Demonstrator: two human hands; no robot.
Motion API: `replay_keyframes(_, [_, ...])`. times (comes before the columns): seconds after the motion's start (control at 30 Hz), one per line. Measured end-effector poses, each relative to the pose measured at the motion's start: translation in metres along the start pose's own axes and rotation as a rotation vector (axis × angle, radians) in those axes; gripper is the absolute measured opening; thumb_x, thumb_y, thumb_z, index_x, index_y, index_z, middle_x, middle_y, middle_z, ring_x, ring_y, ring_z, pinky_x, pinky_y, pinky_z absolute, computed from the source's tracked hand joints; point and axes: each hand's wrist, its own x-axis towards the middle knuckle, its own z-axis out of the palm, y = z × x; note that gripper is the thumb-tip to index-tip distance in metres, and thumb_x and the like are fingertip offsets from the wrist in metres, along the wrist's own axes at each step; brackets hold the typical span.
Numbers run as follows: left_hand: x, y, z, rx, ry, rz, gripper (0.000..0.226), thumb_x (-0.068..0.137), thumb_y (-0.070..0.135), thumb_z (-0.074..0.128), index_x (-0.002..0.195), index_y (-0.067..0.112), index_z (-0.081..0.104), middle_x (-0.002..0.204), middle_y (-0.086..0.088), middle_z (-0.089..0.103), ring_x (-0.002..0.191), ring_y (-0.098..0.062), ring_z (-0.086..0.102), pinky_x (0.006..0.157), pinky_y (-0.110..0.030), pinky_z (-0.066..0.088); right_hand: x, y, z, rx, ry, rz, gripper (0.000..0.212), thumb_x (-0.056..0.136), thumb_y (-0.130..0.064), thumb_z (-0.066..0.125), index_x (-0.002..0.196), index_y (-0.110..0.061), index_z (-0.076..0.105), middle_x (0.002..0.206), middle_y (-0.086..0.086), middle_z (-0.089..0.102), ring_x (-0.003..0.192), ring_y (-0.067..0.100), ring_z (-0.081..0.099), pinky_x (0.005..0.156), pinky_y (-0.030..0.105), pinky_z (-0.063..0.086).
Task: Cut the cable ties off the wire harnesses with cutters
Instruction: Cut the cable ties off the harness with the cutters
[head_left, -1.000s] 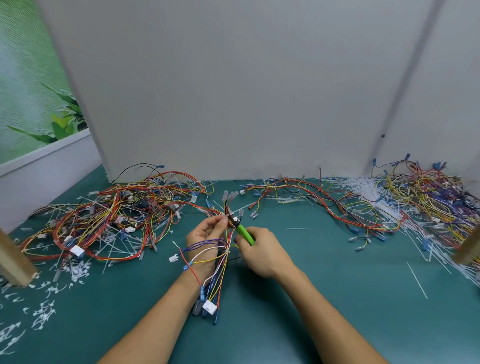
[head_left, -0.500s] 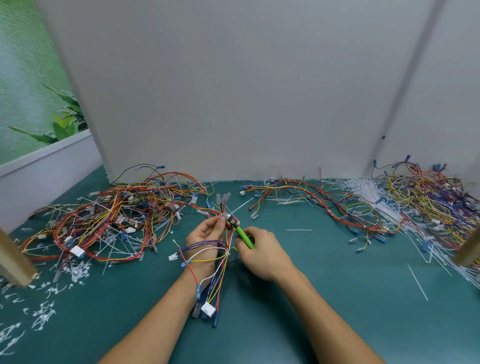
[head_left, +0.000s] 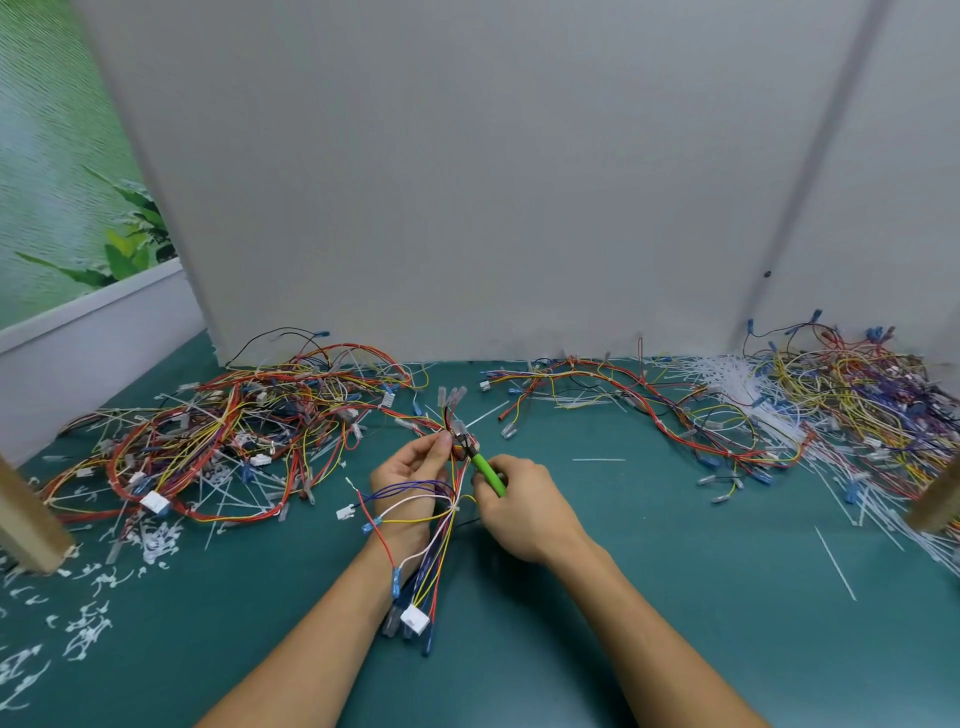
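Left hand (head_left: 410, 470) pinches a wire harness (head_left: 436, 525) near its upper end, fingers curled round the bundle; loose ends trail down over the left wrist. Right hand (head_left: 519, 512) grips green-handled cutters (head_left: 485, 470), tip at the bundle just beside the left fingertips. Whether the blades touch a tie, cannot tell. More harnesses (head_left: 228, 436) lie left of the left hand.

The held harness (head_left: 445, 525) is in the middle of the worktop (head_left: 675, 597), with the left hand (head_left: 410, 467) at its left side and the right hand (head_left: 524, 512) with the cutters (head_left: 487, 469) at its right. Left of it lies a harness pile (head_left: 234, 431), far right of it a second pile (head_left: 857, 395), behind it a board (head_left: 467, 182), and front-left of it tie scraps (head_left: 93, 626).
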Motion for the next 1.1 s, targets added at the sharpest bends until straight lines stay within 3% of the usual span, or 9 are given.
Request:
replay_keyframes(0.13, [0.0004,-0.0023,0.0004,0.011,-0.001,0.011,0.009,0.091,-0.001,0.065,0.089,0.004,0.072,0.069,-0.005,0.073,0.039,-0.006,0.044,0.037,-0.018,0.039,0.0017,0.0008,-0.0010,0.005,0.008,0.014,0.012,0.097,-0.033,0.054,0.090,-0.027,0.061,0.090,0.007,0.066,0.077,0.028,0.057,0.067,0.031,0.043])
replay_keyframes(0.27, [0.0011,-0.0041,0.0005,0.045,0.008,0.005,0.008,0.093,-0.001,0.062,0.091,0.001,0.069,0.057,0.001,0.066,0.037,-0.004,0.041,0.036,-0.017,0.037,0.0011,0.0013,-0.0005,-0.032,0.019,0.018,0.014,0.095,-0.034,0.054,0.098,-0.025,0.064,0.095,0.007,0.068,0.086,0.033,0.062,0.077,0.040,0.055])
replay_keyframes(0.4, [0.0035,-0.0055,-0.0009,0.065,0.031,-0.025,0.011,0.094,0.000,0.060,0.101,-0.007,0.065,0.055,0.003,0.064,0.038,-0.003,0.043,0.038,-0.016,0.037,-0.0005,0.0008,-0.0013,-0.078,0.030,0.010,0.020,0.093,-0.037,0.053,0.105,-0.026,0.064,0.096,0.006,0.068,0.089,0.034,0.062,0.082,0.045,0.056])
replay_keyframes(0.57, [0.0047,-0.0066,-0.0023,0.070,0.016,-0.011,0.008,0.095,0.003,0.061,0.091,0.002,0.068,0.051,0.005,0.058,0.038,-0.004,0.039,0.037,-0.017,0.034,-0.0015,-0.0002,-0.0013,-0.109,0.036,-0.001,0.020,0.092,-0.038,0.052,0.108,-0.029,0.061,0.095,0.003,0.066,0.087,0.032,0.061,0.080,0.043,0.056])
replay_keyframes(0.73, [0.0056,-0.0071,-0.0042,0.059,0.004,0.004,0.009,0.093,0.005,0.063,0.087,0.008,0.069,0.057,0.003,0.065,0.040,-0.004,0.043,0.039,-0.017,0.037,-0.0030,-0.0021,-0.0006,-0.123,0.037,0.002,0.024,0.093,-0.039,0.052,0.113,-0.029,0.061,0.100,0.005,0.067,0.090,0.032,0.061,0.081,0.042,0.056])
replay_keyframes(1.1, [0.0041,-0.0044,-0.0059,0.063,-0.050,0.067,0.007,0.090,0.001,0.067,0.092,0.007,0.070,0.078,-0.008,0.075,0.046,-0.007,0.056,0.043,-0.017,0.044,-0.0016,-0.0022,0.0017,-0.064,0.027,0.021,0.026,0.100,-0.044,0.049,0.094,-0.022,0.060,0.095,0.011,0.066,0.088,0.036,0.060,0.079,0.044,0.054])
